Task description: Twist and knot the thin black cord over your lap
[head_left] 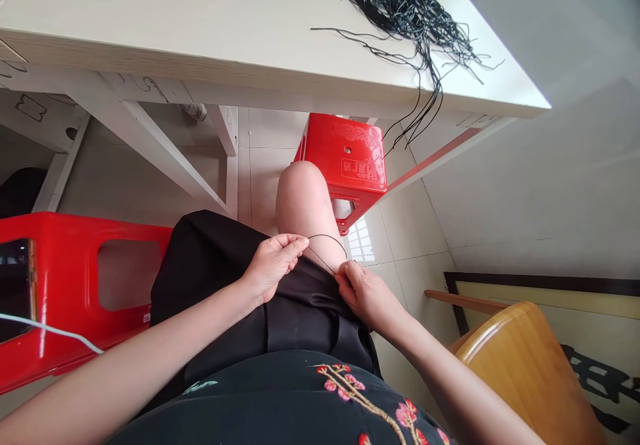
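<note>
Your left-hand grip (274, 266) and right-hand grip (363, 291) both pinch a thin black cord (326, 235) arcing loosely between them.

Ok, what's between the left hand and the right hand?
In the head view, a thin black cord stretches from the left hand to the right hand, above a black garment.

Left hand (273, 266) and right hand (363, 293), pinching

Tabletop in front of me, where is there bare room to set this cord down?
The white tabletop is bare left of the black cord bundle; around the bundle it's crowded, strands trailing over the edge.
</note>
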